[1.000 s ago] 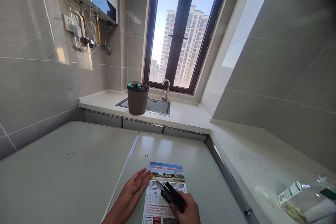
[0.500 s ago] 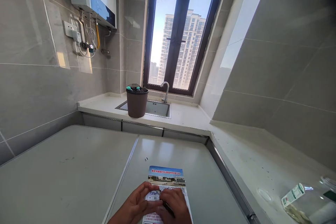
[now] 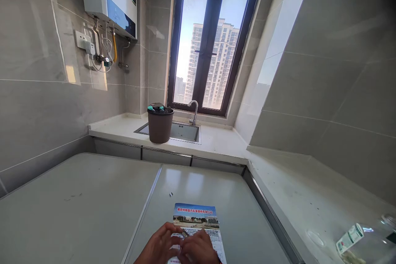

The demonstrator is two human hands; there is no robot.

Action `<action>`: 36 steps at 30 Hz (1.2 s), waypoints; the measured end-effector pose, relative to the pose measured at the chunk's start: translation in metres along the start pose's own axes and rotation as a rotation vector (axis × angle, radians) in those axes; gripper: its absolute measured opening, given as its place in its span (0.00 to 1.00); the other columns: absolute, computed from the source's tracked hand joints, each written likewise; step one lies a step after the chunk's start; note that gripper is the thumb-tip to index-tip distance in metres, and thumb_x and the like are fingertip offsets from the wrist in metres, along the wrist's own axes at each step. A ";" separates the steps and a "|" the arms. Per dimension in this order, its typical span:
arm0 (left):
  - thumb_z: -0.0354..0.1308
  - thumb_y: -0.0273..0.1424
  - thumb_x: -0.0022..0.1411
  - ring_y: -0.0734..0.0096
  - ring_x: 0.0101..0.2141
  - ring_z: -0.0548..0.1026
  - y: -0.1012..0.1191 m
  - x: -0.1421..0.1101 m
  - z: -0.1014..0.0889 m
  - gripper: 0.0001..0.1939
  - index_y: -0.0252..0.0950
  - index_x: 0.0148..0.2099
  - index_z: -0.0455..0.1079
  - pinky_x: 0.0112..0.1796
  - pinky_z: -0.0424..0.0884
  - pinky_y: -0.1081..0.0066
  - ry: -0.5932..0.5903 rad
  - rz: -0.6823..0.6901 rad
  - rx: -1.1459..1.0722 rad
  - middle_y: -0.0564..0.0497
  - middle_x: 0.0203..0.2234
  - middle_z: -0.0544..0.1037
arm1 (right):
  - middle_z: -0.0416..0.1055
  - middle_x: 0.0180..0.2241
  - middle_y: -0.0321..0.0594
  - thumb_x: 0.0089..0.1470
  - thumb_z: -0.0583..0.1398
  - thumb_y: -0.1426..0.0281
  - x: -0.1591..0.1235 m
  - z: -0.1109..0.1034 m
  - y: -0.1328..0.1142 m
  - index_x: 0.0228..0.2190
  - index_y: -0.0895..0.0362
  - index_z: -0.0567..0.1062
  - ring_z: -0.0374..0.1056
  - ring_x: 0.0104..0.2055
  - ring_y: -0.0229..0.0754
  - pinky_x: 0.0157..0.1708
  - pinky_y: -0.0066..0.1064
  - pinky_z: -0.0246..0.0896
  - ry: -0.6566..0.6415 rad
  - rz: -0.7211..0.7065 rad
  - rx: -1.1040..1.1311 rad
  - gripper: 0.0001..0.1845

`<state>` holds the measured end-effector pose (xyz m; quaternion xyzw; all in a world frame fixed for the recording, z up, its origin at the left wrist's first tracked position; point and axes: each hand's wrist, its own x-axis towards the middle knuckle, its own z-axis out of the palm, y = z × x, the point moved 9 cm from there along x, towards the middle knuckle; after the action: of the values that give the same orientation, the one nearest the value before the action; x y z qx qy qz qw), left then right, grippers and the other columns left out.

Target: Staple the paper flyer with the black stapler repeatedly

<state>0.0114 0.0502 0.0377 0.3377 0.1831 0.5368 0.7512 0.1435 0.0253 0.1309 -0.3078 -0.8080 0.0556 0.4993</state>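
Note:
Both my hands meet low in the head view, over a printed leaflet (image 3: 195, 210) with a blue top and red lettering. A small slim item (image 3: 185, 233), dark with a metallic glint, shows between the fingertips. Its exact kind is hard to make out. My right hand (image 3: 198, 247) is curled around it and covers most of it. From the other side, my left hand (image 3: 161, 242) pinches at its end with thumb and fingertips. Two tiny grey slivers (image 3: 171, 194) lie on the grey-white tabletop (image 3: 235, 214) beyond the leaflet.
A brown bin (image 3: 161, 127) with a black liner stands on the white counter by the sink (image 3: 185, 132) and tap (image 3: 194, 111). At the right, a clear jar (image 3: 375, 241) and a green-and-white box (image 3: 349, 238) rest on the counter. A water heater (image 3: 108, 0) hangs at left.
The view has tilted up slightly. My right hand has turned and drawn in, so the dark length once seen under it is now hidden and a metallic part shows between the fingertips.

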 end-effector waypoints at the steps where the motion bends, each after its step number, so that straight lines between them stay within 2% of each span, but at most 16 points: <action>1: 0.71 0.48 0.55 0.55 0.45 0.73 0.004 0.002 -0.007 0.20 0.38 0.41 0.74 0.46 0.67 0.61 0.019 0.046 -0.037 0.42 0.44 0.74 | 0.78 0.30 0.30 0.58 0.61 0.69 0.003 -0.013 0.013 0.27 0.48 0.73 0.73 0.30 0.44 0.33 0.35 0.70 0.023 0.060 0.008 0.08; 3: 0.67 0.46 0.59 0.62 0.40 0.72 0.013 0.002 -0.022 0.17 0.38 0.38 0.74 0.42 0.67 0.66 0.069 0.122 -0.127 0.46 0.39 0.73 | 0.79 0.34 0.35 0.58 0.62 0.69 0.007 -0.036 0.050 0.30 0.49 0.76 0.74 0.37 0.48 0.38 0.35 0.70 0.007 0.219 -0.055 0.04; 5: 0.65 0.43 0.63 0.64 0.39 0.71 0.020 -0.001 -0.033 0.13 0.38 0.40 0.74 0.42 0.67 0.66 0.136 0.158 -0.209 0.47 0.38 0.71 | 0.79 0.34 0.40 0.58 0.60 0.67 0.007 -0.060 0.095 0.30 0.50 0.77 0.73 0.39 0.50 0.38 0.36 0.69 0.011 0.354 -0.120 0.06; 7: 0.63 0.39 0.65 0.64 0.40 0.71 0.024 -0.005 -0.038 0.10 0.38 0.41 0.74 0.43 0.67 0.65 0.195 0.165 -0.265 0.47 0.38 0.71 | 0.79 0.32 0.41 0.55 0.60 0.67 0.002 -0.075 0.146 0.28 0.52 0.79 0.73 0.39 0.51 0.39 0.37 0.68 -0.033 0.475 -0.182 0.07; 9: 0.64 0.37 0.64 0.64 0.40 0.71 0.027 -0.007 -0.039 0.08 0.38 0.41 0.75 0.43 0.68 0.65 0.231 0.166 -0.290 0.47 0.38 0.71 | 0.79 0.32 0.43 0.52 0.59 0.67 -0.007 -0.085 0.197 0.27 0.52 0.80 0.73 0.36 0.51 0.39 0.37 0.66 -0.058 0.601 -0.248 0.09; 11: 0.64 0.36 0.64 0.65 0.40 0.71 0.028 -0.007 -0.039 0.07 0.38 0.41 0.75 0.42 0.68 0.66 0.251 0.159 -0.290 0.47 0.37 0.71 | 0.79 0.31 0.42 0.49 0.59 0.66 -0.015 -0.087 0.239 0.26 0.53 0.81 0.73 0.35 0.50 0.41 0.38 0.65 -0.079 0.690 -0.286 0.10; 14: 0.65 0.36 0.63 0.65 0.39 0.72 0.029 -0.007 -0.041 0.08 0.38 0.41 0.75 0.40 0.69 0.67 0.262 0.167 -0.275 0.47 0.37 0.72 | 0.80 0.30 0.41 0.47 0.59 0.64 -0.018 -0.083 0.274 0.25 0.54 0.81 0.74 0.33 0.50 0.38 0.36 0.65 -0.094 0.737 -0.276 0.10; 17: 0.66 0.36 0.62 0.64 0.40 0.73 0.028 -0.008 -0.046 0.09 0.39 0.42 0.75 0.42 0.69 0.66 0.272 0.171 -0.285 0.47 0.38 0.74 | 0.79 0.29 0.41 0.47 0.59 0.63 -0.014 -0.077 0.286 0.25 0.54 0.80 0.74 0.31 0.49 0.36 0.35 0.65 -0.100 0.725 -0.251 0.11; 22: 0.66 0.36 0.61 0.65 0.43 0.74 0.025 -0.011 -0.053 0.09 0.40 0.43 0.76 0.43 0.69 0.67 0.303 0.151 -0.297 0.48 0.40 0.74 | 0.79 0.32 0.45 0.49 0.57 0.61 -0.008 -0.070 0.283 0.25 0.55 0.80 0.73 0.39 0.51 0.44 0.38 0.64 -0.087 0.650 -0.230 0.14; 29: 0.62 0.34 0.66 0.67 0.39 0.71 0.032 -0.007 -0.037 0.06 0.38 0.42 0.75 0.41 0.68 0.66 0.227 0.179 -0.277 0.48 0.37 0.71 | 0.78 0.33 0.47 0.52 0.55 0.58 -0.009 -0.075 0.279 0.27 0.55 0.79 0.72 0.40 0.51 0.45 0.38 0.64 -0.032 0.616 -0.215 0.17; 33: 0.62 0.32 0.66 0.68 0.37 0.70 0.035 -0.008 -0.031 0.04 0.37 0.41 0.75 0.40 0.68 0.67 0.232 0.183 -0.277 0.49 0.36 0.70 | 0.78 0.33 0.48 0.55 0.53 0.54 -0.020 -0.089 0.279 0.29 0.57 0.78 0.71 0.35 0.50 0.40 0.38 0.64 0.034 0.667 -0.248 0.22; 36: 0.62 0.33 0.66 0.69 0.37 0.70 0.034 -0.008 -0.030 0.05 0.37 0.41 0.75 0.40 0.68 0.67 0.241 0.173 -0.273 0.49 0.36 0.69 | 0.76 0.27 0.44 0.53 0.54 0.57 -0.035 -0.092 0.275 0.25 0.55 0.75 0.69 0.28 0.47 0.33 0.35 0.61 0.000 0.701 -0.256 0.17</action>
<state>-0.0337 0.0588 0.0402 0.1805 0.1676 0.6558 0.7136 0.3534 0.2069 0.0398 -0.6257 -0.6540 0.1218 0.4074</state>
